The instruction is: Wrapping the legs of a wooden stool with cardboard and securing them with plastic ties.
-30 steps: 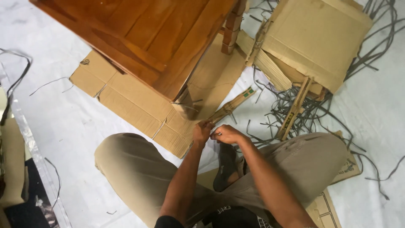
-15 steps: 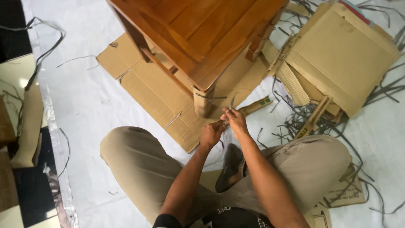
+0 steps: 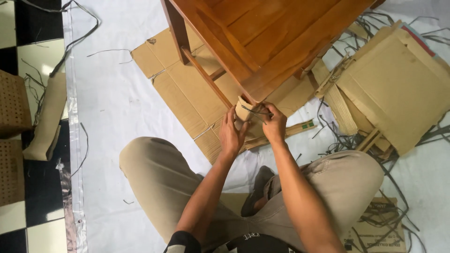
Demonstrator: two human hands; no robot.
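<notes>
Left hand [image 3: 232,133] spread flat vs the cardboard wrap [image 3: 243,111] on the wooden table's [image 3: 276,37] leg, right hand [image 3: 274,124] pinching the grey strap [image 3: 255,110] — best kept taut & low, w/ wrap squared.

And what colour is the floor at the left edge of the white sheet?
Black and white checkered floor, seen in the head view.

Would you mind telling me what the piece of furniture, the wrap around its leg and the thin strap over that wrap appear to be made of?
Furniture: apparently solid wood, warm brown with a glossy varnish; grain lines and sheen show.
Leg wrap: corrugated cardboard, matte tan, like the flattened sheet underneath.
Strap: probably plastic packing band, thin, flat and dark grey, like the loose strips scattered nearby; the right hand pinches it, the left hand steadies the wrap.
</notes>
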